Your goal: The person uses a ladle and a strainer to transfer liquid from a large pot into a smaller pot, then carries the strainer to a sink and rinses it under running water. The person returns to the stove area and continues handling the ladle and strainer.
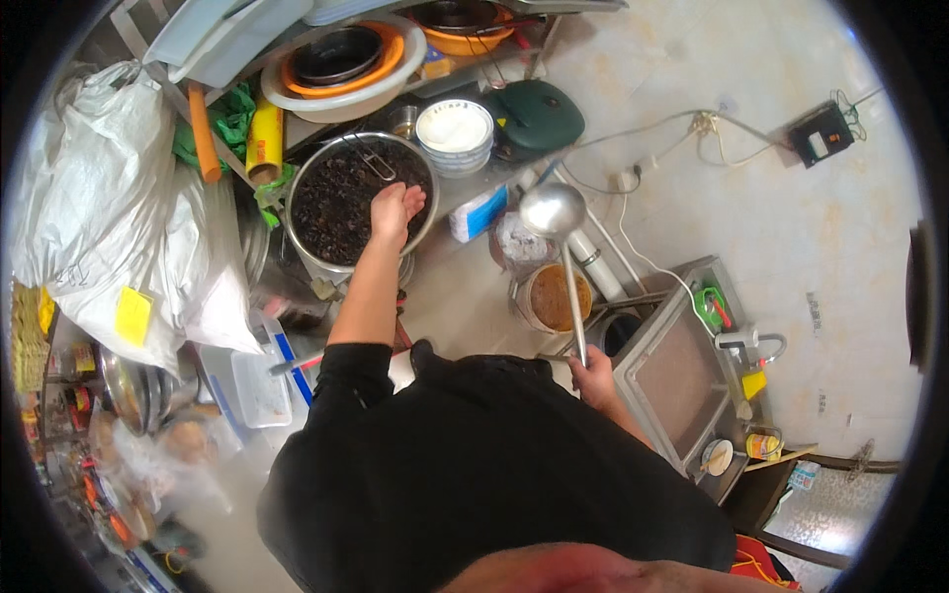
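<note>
My left hand (398, 210) is over a large metal basin (294, 222) of dark, crumpled food pieces (334, 196) that look like wood ear fungus. Its palm is partly turned up, fingers slightly curled, and I see nothing in it. Just beyond the fingertips, the looped end of a wire utensil (379, 167) rests over the basin. On the other side, my right hand (593, 378) grips the handle of a long metal ladle (552, 210). The ladle's round bowl points away from me, above a tub of brown contents (560, 296) and a plastic-wrapped container (525, 241).
Stacked white bowls (454, 137) and a dark green lidded appliance (537, 115) stand beyond the basin. White sacks (104, 193) fill the left side. To the right is a metal sink unit (630, 385); a white cable (645, 256) runs down towards it. Nested basins (400, 81) occupy a shelf.
</note>
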Action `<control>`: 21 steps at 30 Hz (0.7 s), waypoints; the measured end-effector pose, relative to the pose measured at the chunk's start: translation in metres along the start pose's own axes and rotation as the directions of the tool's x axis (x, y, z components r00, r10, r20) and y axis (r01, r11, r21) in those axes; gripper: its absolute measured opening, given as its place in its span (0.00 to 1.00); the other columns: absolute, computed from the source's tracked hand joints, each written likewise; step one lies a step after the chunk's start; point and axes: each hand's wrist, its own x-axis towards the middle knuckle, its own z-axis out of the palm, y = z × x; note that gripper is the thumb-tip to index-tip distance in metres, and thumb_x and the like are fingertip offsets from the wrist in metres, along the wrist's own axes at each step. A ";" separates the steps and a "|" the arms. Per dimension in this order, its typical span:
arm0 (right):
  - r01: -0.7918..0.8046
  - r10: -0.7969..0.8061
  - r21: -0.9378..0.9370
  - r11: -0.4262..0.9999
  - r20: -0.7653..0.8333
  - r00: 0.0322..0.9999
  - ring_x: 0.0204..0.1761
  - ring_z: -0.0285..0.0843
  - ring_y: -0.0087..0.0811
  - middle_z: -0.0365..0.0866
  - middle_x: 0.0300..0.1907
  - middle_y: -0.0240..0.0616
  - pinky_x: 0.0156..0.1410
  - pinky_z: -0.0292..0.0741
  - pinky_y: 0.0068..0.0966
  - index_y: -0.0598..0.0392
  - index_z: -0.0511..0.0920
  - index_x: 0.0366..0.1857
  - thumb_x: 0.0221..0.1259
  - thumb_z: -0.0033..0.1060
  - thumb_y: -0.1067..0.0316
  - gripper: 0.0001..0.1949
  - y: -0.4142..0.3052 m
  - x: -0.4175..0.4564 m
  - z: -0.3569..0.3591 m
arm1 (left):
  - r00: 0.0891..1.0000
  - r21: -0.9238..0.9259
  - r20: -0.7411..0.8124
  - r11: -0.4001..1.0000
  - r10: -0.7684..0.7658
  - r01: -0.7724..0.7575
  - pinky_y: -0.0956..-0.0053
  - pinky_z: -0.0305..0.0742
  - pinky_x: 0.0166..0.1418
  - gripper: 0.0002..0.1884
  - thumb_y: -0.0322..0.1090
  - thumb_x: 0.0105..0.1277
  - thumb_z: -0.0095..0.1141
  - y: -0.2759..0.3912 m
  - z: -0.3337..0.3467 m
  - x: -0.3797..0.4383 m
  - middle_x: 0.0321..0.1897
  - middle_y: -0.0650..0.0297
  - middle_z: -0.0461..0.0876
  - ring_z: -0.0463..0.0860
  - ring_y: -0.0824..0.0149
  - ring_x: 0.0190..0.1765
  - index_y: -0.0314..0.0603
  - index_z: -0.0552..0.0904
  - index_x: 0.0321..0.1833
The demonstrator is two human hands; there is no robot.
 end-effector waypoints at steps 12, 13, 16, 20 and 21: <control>0.440 -0.485 0.207 0.874 0.432 0.760 0.20 0.71 0.24 0.76 0.28 0.34 0.26 0.72 0.26 0.59 0.75 0.47 0.69 0.61 0.75 0.07 0.002 0.064 0.084 | 0.988 0.827 0.084 0.544 0.127 -0.140 0.71 0.81 0.39 0.20 0.31 0.71 0.68 -0.058 -0.126 -0.397 0.28 0.64 0.89 0.86 0.73 0.32 0.39 0.83 0.65; 0.389 -0.447 0.223 0.894 0.496 0.745 0.19 0.71 0.24 0.76 0.28 0.34 0.25 0.72 0.25 0.59 0.74 0.47 0.69 0.60 0.76 0.08 -0.021 0.051 0.089 | 0.993 0.819 0.023 0.567 0.119 -0.086 0.71 0.81 0.39 0.20 0.32 0.70 0.70 -0.056 -0.134 -0.425 0.26 0.63 0.88 0.86 0.73 0.32 0.40 0.84 0.64; 0.374 -0.460 0.277 0.885 0.645 0.611 0.19 0.71 0.23 0.75 0.26 0.34 0.24 0.70 0.23 0.59 0.73 0.48 0.70 0.59 0.78 0.09 -0.055 0.026 0.116 | 0.899 0.725 -0.395 0.665 0.188 0.180 0.68 0.84 0.42 0.21 0.41 0.73 0.68 -0.124 -0.219 -0.486 0.34 0.58 0.91 0.87 0.69 0.33 0.40 0.84 0.65; 0.361 -0.456 0.335 0.870 0.826 0.333 0.17 0.70 0.22 0.73 0.25 0.33 0.22 0.70 0.22 0.58 0.71 0.48 0.71 0.59 0.79 0.09 -0.098 -0.034 0.178 | 0.491 0.407 -0.869 0.480 -0.058 0.777 0.58 0.82 0.63 0.18 0.43 0.76 0.56 -0.299 -0.383 -0.610 0.55 0.52 0.89 0.88 0.52 0.57 0.43 0.90 0.59; 0.345 -0.446 0.348 0.872 0.854 0.267 0.17 0.70 0.21 0.73 0.25 0.33 0.22 0.70 0.22 0.58 0.72 0.48 0.71 0.59 0.79 0.09 -0.107 -0.050 0.198 | 0.390 0.356 -0.913 0.229 -0.122 0.906 0.57 0.81 0.69 0.19 0.42 0.77 0.52 -0.326 -0.426 -0.646 0.64 0.50 0.88 0.87 0.49 0.65 0.44 0.90 0.60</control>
